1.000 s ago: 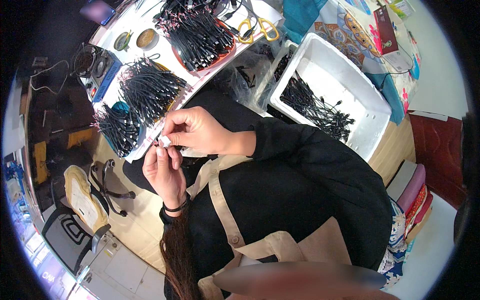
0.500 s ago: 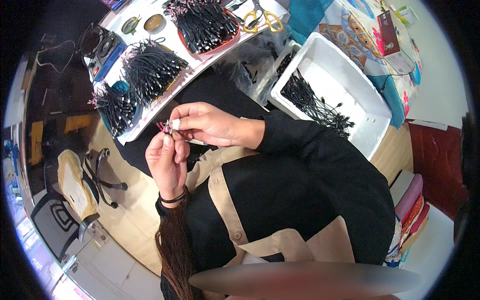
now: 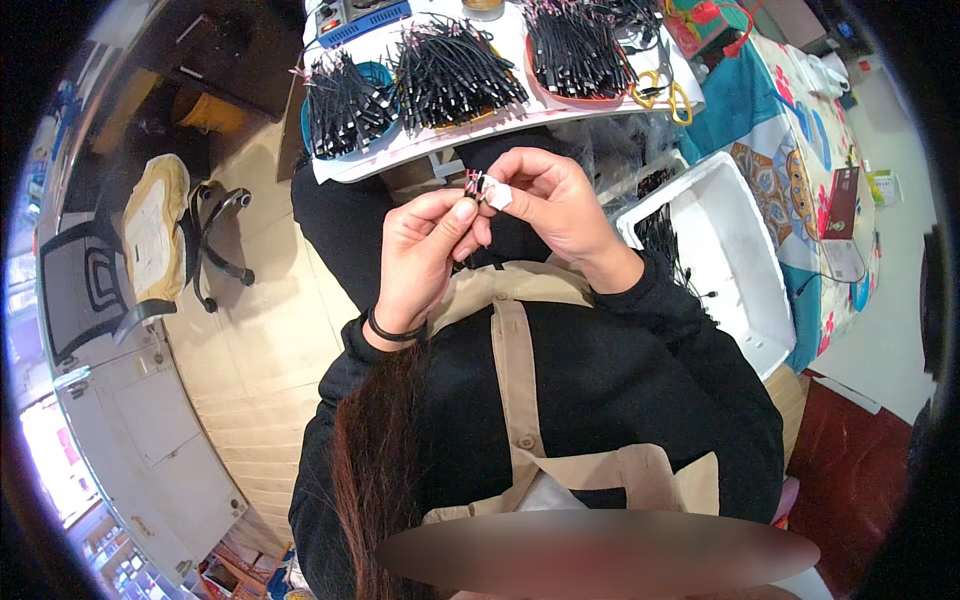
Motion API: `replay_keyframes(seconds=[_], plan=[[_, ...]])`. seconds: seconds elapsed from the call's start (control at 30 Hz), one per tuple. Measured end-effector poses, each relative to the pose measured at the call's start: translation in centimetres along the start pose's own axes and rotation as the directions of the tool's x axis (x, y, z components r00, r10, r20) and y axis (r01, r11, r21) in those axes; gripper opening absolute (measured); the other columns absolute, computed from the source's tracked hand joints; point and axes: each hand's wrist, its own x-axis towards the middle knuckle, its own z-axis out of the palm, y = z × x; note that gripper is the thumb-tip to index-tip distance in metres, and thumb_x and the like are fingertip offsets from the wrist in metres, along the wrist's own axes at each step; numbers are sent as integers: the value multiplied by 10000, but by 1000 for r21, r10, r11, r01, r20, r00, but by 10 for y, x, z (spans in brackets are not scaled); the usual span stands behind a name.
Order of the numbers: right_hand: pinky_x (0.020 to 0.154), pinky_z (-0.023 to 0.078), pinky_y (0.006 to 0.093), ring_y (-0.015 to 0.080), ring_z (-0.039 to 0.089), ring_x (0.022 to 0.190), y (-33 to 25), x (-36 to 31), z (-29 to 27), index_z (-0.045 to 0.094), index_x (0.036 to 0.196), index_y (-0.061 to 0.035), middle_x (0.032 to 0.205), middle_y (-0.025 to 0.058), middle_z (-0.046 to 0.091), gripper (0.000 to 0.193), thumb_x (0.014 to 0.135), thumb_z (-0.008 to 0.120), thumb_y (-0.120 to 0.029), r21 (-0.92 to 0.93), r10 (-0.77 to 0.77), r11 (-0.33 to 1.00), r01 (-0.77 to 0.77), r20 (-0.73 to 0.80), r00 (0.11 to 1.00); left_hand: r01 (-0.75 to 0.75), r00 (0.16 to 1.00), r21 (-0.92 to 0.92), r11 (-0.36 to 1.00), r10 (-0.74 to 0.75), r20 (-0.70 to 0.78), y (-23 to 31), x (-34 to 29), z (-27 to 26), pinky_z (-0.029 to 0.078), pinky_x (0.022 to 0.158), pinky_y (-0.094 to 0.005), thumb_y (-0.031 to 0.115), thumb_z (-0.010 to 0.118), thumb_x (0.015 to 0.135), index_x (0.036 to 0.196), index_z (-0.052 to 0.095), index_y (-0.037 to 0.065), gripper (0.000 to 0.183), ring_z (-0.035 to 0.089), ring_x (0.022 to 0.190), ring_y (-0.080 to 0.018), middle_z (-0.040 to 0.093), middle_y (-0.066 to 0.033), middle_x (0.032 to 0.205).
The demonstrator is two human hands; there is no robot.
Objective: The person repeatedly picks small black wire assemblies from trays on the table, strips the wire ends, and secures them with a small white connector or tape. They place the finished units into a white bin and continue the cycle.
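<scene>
My left hand (image 3: pixel 425 240) pinches a thin black cable between thumb and fingers. The cable's stripped end, with fine red and pale wires (image 3: pixel 472 181), pokes up at the fingertips. From the right, my right hand (image 3: pixel 560 205) meets it, thumb and fingers closed at the same wire ends. A white wrap or scrap (image 3: pixel 497 195) covers the right thumb tip; I cannot tell which. Both hands are held above my lap, just short of the white table (image 3: pixel 350 172). The fingers hide most of the held cable.
Bundles of black cables (image 3: pixel 455 78) stand in several trays on the table. Yellow-handled scissors (image 3: pixel 680 103) lie at its right end. A white foam box (image 3: pixel 745 260) with more cables sits at right. A chair (image 3: pixel 155 230) stands on the floor at left.
The view has turned and shifted, so table, box and hands appear in new places. Both hands stay together, pinching the wire ends.
</scene>
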Motion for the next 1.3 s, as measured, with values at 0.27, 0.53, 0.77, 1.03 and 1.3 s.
replay_keyframes(seconds=[0.27,0.53,0.77,1.03,1.3], plan=[[743,484,233,95,590,809,-8,4,2,593,979,-4,900,25,607,116,916,626,-96,42,34,998,-39,106,994,88,990,-79,993,-79,117,3,-5,-8,394,530,-190,88,561,953,976,658,-51,171,509,587,-75,650,-80,760],[713,478,255,102,575,791,3,2,7,546,1080,-27,942,23,581,208,919,602,-147,358,200,903,-237,139,970,38,993,-85,996,-28,112,2,-8,-8,370,513,-185,71,576,939,974,653,-58,154,511,611,-71,630,-77,768],[676,457,215,74,551,807,-7,0,13,515,1146,-39,974,15,562,262,928,596,-159,203,223,951,-235,80,972,43,992,-20,999,-40,119,3,-8,-9,373,539,-170,50,588,926,979,672,-50,141,504,625,-49,644,-57,778],[685,462,207,68,546,842,-9,5,11,506,1153,-35,992,11,568,269,931,613,-140,24,154,988,-154,10,988,79,991,44,996,-83,109,2,-6,-11,377,527,-175,39,577,930,985,655,-65,142,545,660,-68,642,-72,793],[752,480,217,76,558,887,-10,7,1,492,1167,-30,1008,22,558,299,928,622,-155,-6,266,964,-266,47,963,153,983,-2,988,-152,102,3,-3,-11,365,535,-178,54,580,932,984,661,-68,155,468,589,-55,629,-58,755]])
